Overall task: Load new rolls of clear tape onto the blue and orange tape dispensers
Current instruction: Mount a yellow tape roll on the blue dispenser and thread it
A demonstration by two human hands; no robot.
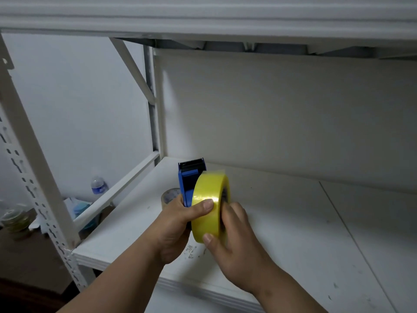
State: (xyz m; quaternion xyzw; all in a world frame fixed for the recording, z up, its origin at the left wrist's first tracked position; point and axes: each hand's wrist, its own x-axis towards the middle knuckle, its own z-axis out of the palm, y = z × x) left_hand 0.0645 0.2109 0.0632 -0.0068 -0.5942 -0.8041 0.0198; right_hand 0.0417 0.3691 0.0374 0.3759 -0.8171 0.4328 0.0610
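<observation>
- Far left, off the shelf: stack of tape rolls (14, 219) on a low surface, blurred. Likely the stock, kept within reach.
- Water bottle (97, 185) and blue-and-white clutter behind the rack's lower rail. No part in the job.
- Rack upright (33, 177), white, slotted, carries the shelf corner.
- Shelf (293, 233), white, scuffed, serves as the working surface. Hands work just above its front left part, so a dropped piece would land on it.
- Spare roll (169, 195), clear, lies on the shelf just behind the left hand, partly hidden. Spent or waiting, cannot tell.
- Left hand (178, 224): fingers curled round the dispenser body, thumb laid across the roll's outer face. Judged as bracing the frame and steadying the roll at once.
- Dispenser (187, 179), blue, held upright clear of the shelf, toothed cutter at top pointing away. This leaves its open side facing right to take the roll.
- Roll (211, 206), yellowish clear tape, on edge, flat against the dispenser's right side, at its hub or nearly there. Hub hidden, so how far it has seated cannot be told.
- Right hand (228, 236): thumb on the rim below, fingers over the far side face, gripping the roll. Reads as pushing it leftward.
- Orange dispenser not in view.
</observation>
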